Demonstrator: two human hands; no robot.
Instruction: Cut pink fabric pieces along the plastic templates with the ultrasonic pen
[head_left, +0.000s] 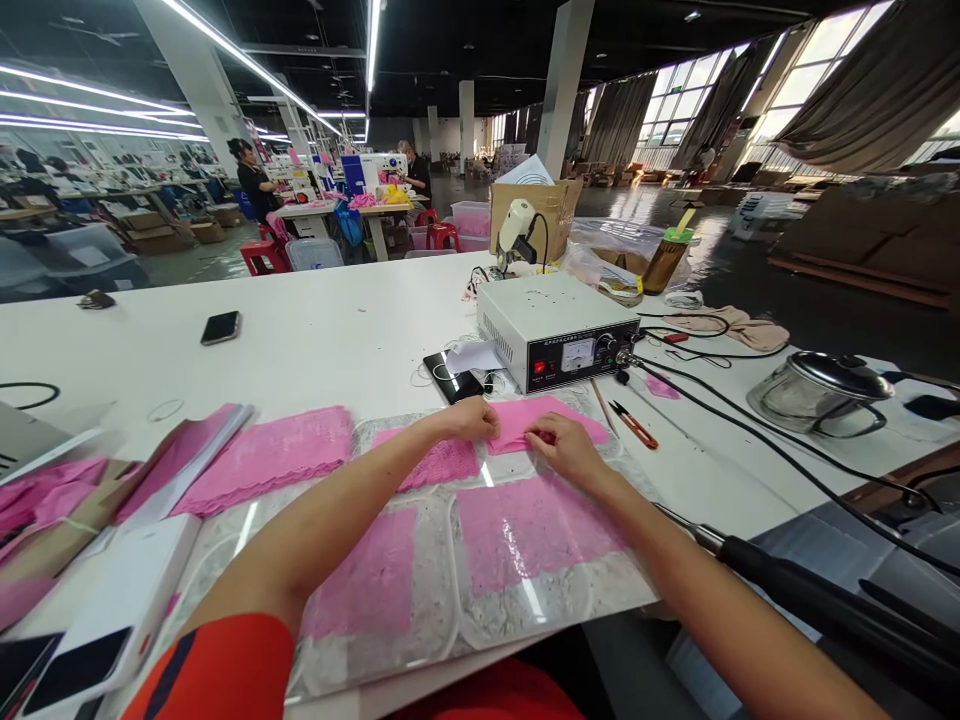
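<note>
My left hand (472, 418) is closed at the left edge of a bright pink fabric piece (544, 412). Against the front edge of the same piece, my right hand (566, 446) has its fingers pinched together. The piece lies on clear plastic sheeting over the white table. Just left of it rests a pink stack with a scalloped edge (442, 463), partly behind my left forearm. Nearer to me, a pale pink rectangle (532, 535) shows through or on the plastic, and another pink rectangle (375, 575) is to its left.
A white control box (559, 310) with a dial stands behind my hands, beside a black phone (452, 378). Orange-handled thread snips (634, 424) lie right. A glass pot (821, 390) and cables occupy the right side. Pink fabric stacks (274, 450) lie left. Two people work farther back.
</note>
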